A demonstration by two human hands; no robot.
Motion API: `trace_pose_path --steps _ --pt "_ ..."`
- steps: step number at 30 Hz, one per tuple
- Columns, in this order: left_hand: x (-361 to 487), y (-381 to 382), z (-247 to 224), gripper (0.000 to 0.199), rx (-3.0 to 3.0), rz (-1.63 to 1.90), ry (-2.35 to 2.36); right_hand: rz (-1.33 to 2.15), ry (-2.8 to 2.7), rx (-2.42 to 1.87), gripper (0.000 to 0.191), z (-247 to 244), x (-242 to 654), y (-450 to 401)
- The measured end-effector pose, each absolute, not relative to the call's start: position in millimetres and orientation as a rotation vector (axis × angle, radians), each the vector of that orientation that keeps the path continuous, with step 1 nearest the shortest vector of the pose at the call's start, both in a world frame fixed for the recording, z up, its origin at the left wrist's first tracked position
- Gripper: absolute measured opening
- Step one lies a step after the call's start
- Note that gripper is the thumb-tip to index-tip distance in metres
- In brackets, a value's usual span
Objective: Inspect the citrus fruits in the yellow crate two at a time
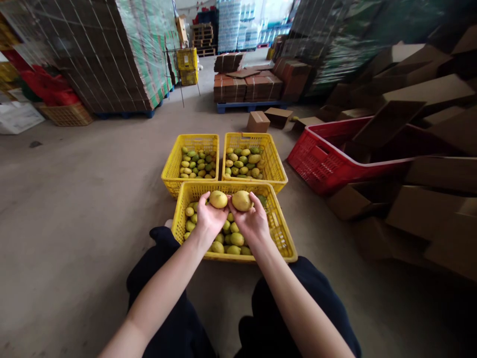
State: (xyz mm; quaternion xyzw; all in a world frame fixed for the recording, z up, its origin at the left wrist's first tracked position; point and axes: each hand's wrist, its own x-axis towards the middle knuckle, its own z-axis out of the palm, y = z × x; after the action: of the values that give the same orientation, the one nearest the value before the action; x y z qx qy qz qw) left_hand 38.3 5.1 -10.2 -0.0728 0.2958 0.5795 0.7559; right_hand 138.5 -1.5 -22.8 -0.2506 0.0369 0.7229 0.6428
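Observation:
My left hand (211, 217) holds a yellow fruit (218, 199) between thumb and fingers, palm up. Beside it, my right hand (252, 219) grips a slightly larger yellow fruit (242, 201). The two hands nearly touch, above the near yellow crate (285, 233), which holds many yellow-green fruits (237, 239). Behind it stand two more yellow crates, the left one (169, 169) and the right one (276, 166), both with green and yellow fruits inside. My hands and wrists hide part of the near crate's contents.
A red crate (316, 164) with cardboard in it stands at the right, beside heaped cardboard boxes (428, 209). A small closed box (258, 122) lies beyond the crates. Flattened cardboard sits on a blue pallet (249, 106). Wrapped stacks (93, 54) rise at the back left.

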Motion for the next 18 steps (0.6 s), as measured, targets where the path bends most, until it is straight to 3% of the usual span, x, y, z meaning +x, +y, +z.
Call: trace_pose_path --steps 11,18 --pt "43.7 8.8 -7.8 0.007 -0.06 1.251 0.668 1.635 -0.149 -0.56 0.015 -17.4 141.4 -5.6" --pt "46.0 7.8 -9.0 0.01 0.021 1.262 0.63 1.621 -0.257 -0.573 0.016 -19.0 144.5 -4.5"
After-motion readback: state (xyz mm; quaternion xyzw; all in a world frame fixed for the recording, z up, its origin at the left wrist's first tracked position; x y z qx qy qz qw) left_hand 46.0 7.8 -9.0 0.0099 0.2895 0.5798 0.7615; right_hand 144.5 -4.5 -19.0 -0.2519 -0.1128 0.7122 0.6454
